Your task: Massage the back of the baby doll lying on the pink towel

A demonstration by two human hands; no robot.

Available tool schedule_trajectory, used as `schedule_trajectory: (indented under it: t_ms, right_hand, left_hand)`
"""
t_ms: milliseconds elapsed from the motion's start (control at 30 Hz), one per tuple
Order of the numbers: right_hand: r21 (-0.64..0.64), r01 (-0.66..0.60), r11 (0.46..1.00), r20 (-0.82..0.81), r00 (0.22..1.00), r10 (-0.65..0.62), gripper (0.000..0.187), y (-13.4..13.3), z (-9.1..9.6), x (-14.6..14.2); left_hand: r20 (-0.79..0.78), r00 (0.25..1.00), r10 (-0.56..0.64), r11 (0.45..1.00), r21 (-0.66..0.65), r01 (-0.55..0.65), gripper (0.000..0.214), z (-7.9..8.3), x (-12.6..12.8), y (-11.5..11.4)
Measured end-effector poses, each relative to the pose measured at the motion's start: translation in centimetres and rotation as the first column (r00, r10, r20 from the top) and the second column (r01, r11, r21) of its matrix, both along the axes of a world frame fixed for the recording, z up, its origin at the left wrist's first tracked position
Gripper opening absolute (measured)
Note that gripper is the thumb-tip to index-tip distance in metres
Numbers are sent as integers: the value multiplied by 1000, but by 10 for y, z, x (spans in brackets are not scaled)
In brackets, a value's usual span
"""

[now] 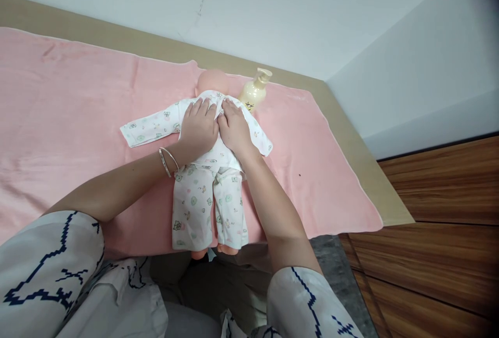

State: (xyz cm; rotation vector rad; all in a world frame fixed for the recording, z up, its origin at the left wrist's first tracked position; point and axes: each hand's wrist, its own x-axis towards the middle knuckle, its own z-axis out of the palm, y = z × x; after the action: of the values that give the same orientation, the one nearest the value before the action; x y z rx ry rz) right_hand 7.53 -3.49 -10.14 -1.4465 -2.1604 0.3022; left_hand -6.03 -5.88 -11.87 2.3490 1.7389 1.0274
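A baby doll [212,82] in a white patterned top and trousers [193,208] lies face down, its feet toward me at the near edge. My left hand [198,127] rests flat on the left part of the doll's upper back, fingers pointing away from me. Beside it, my right hand [234,127] lies flat on the right part of the upper back. The two thumbs come close together over the middle. Neither hand grips anything that I can see. A pale yellow pump bottle [254,92] stands just right of the doll's head.
A pink cloth [97,104] covers most of the light wooden table [346,130]. Behind it rises a white wall [241,15] with a crack. Brown wood-grain panels [440,187] are at the right. The doll's feet reach the table's front edge.
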Motion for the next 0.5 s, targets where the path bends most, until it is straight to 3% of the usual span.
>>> schedule_trajectory:
  t_ms: [200,333,500]
  right_hand:
    - [-54,-65,996,-3,998,65,59,14,-8,10]
    - [-56,-39,998,21,999,40,59,10,-4,9]
    - [71,12,997,-25,1000,-10,54,-9,8,-2]
  left_hand:
    - [-9,1000,-5,1000,-2,5,48,2,-1,-1]
    - [15,1000,-13,999,-47,14,50,3,-7,7]
    - [121,988,97,994,-66,-89,52,-8,-13,18]
